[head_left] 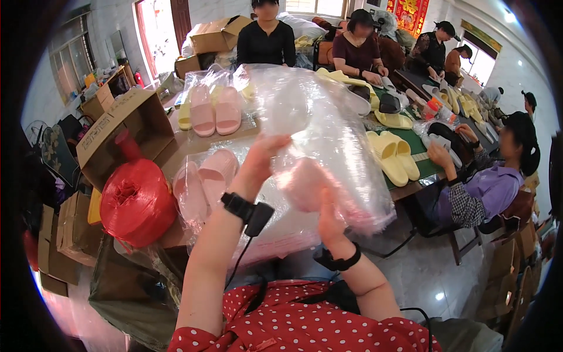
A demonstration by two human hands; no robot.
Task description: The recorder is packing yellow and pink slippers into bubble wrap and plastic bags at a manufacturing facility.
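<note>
A clear plastic bag (328, 135) is held up over the table (193, 144) by both hands. The left hand (261, 158) is closed on the bag's near edge, and the right hand (328, 217) is clasped around its lower part, where a pink slipper (308, 185) is seen blurred through the film. The slipper appears already inside; whether its partner is in too cannot be told. Bagged pink slippers (214, 108) are laid farther back, a second pair (202, 182) just beside the left wrist. Sealing seems left.
</note>
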